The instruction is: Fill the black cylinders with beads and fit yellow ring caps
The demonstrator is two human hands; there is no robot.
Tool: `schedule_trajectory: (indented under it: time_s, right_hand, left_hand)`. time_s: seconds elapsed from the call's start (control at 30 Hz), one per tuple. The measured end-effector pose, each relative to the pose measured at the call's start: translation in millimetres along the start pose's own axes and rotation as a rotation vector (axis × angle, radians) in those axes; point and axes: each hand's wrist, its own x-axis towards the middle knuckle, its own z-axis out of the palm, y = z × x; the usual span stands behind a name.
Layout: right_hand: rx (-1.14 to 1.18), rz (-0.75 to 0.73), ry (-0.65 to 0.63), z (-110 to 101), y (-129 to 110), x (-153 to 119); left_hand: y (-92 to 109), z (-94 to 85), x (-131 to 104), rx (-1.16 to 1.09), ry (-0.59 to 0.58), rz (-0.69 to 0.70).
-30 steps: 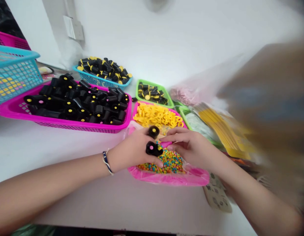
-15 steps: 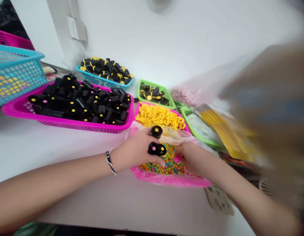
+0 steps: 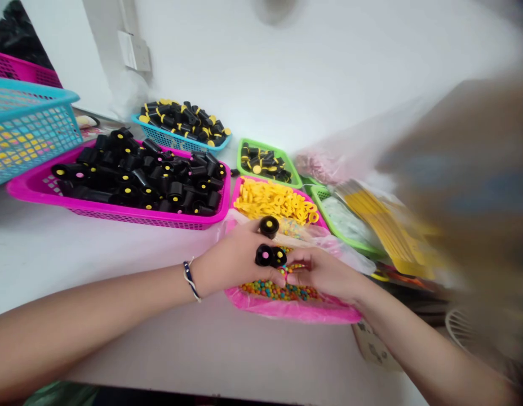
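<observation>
Gripping three black tubes (image 3: pixel 269 226) in our left hand (image 3: pixel 236 254), we hold them over the coloured beads (image 3: pixel 265 288) in the film-lined pink tray (image 3: pixel 291 311). Their round ends, two with yellow dots and one with pink, face us, so their long axes point away, strongly foreshortened. Our right hand (image 3: pixel 324 270) is just beside the lower pair, thumb and fingers pinching a small pink piece (image 3: pixel 285 274), mostly hidden, its direction unclear. Beyond the tray lie yellow rings (image 3: pixel 274 200); the magenta basket (image 3: pixel 147 216) sits to the left
</observation>
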Motion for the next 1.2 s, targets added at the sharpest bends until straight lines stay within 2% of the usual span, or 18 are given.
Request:
schedule_trajectory:
  time_s: [0.13,0.27,0.33,0.5,0.6,0.83,1.07,1.2]
  right_hand:
    - [0.258,0.118,0.06,-15.8,-9.6,-15.7]
    - [0.377,0.068,0.146,-25.5,-26.8,-20.2]
    - [0.302,0.001,0.204,-26.5,-37.6,-17.8]
    - [-0.101,-0.229,0.369,-20.1,-58.2,-7.3]
    - [-0.254,-0.305,0.405,-15.8,-62.7,-3.1]
    - [-0.365,-0.383,0.452,-16.8,-64.9,-2.4]
    - [-0.365,-0.445,0.468,-16.4,-68.7,-7.1]
    - [-0.369,-0.415,0.476,-19.9,-68.7,-11.9]
  left_hand:
    - [0.5,-0.5,1.1,-0.005,0.016,0.046]
    - [-0.6,0.3,2.0,0.019,-0.011,0.072]
    - [-1.4,0.9,2.5,0.034,-0.027,0.073]
    - [-3.4,1.4,3.9,0.032,-0.027,0.06]
    - [-3.0,0.2,4.6,0.005,-0.003,0.054]
    - [-1.2,-2.1,5.4,-0.013,-0.044,-0.011]
    - [-1.7,-2.0,5.1,-0.026,-0.024,-0.019]
    - [-0.8,-2.7,5.9,-0.005,-0.05,-0.007]
